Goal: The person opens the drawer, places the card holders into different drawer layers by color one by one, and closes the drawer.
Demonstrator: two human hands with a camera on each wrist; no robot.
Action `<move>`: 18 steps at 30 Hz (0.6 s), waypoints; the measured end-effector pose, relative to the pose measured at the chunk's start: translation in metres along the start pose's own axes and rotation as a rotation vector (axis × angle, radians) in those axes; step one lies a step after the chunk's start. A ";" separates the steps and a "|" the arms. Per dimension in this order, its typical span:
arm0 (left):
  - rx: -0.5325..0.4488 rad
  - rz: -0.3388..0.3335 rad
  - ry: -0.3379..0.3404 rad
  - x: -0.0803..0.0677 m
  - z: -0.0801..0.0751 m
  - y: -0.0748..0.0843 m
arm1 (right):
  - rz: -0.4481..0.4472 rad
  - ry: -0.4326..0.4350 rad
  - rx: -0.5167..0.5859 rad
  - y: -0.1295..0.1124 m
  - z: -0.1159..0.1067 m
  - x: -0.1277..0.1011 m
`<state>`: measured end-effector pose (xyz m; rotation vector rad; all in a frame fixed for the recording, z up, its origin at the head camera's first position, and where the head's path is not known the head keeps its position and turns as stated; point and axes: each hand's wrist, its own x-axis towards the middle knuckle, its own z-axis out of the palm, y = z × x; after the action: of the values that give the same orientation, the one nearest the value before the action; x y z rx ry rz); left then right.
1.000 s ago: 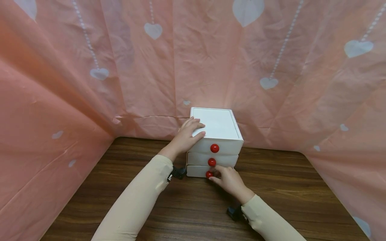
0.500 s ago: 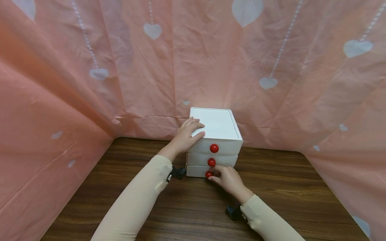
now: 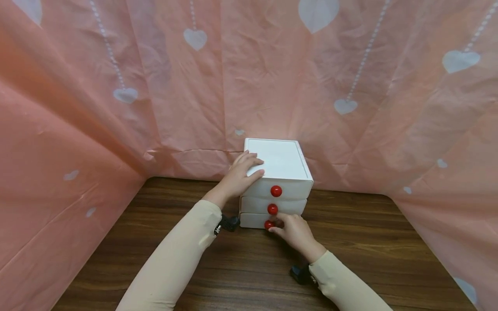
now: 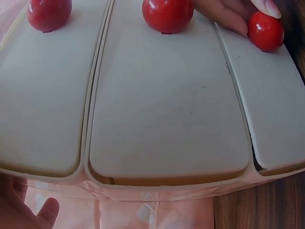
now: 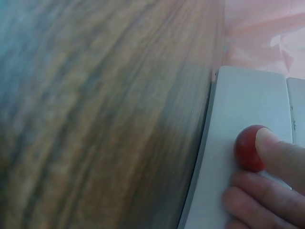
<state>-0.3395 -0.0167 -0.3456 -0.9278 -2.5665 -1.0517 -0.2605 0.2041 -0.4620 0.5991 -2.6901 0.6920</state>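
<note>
Both hands are on a small white drawer cabinet (image 3: 278,172) that stands on the dark wooden table (image 3: 249,268), with its back near the pink curtain (image 3: 116,108). This cabinet has three drawers stacked one above another, all pushed in, and each drawer has one round red knob in the middle of its front. Its top is flat and plain white. The left hand (image 3: 240,172) rests on the top left edge of the cabinet with the fingers spread and almost straight, pressing down and not gripping anything. The right hand (image 3: 293,229) is low at the front of the cabinet, and its fingers pinch the bottom knob (image 3: 269,224); the right wrist view shows the thumb (image 5: 279,155) lying against this knob, with the other fingers curled just under it on the bottom drawer (image 5: 248,143). The middle knob (image 3: 272,209) and the top knob (image 3: 276,190) are free. Both forearms, in beige sleeves, reach forward over the table from the near edge. Between the cabinet front and the near edge the wood is bare, while the curtain closes the space behind and on both sides.
</note>
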 end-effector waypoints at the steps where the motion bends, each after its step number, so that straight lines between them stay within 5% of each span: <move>1: 0.000 0.000 0.000 0.000 0.000 0.000 | 0.001 -0.002 0.000 0.000 0.000 0.000; 18: -0.017 -0.010 0.008 -0.002 -0.003 -0.001 | 0.015 -0.020 0.018 -0.004 0.001 0.003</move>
<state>-0.3383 -0.0201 -0.3446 -0.9137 -2.5626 -1.0792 -0.2619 0.1997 -0.4598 0.5936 -2.7120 0.7184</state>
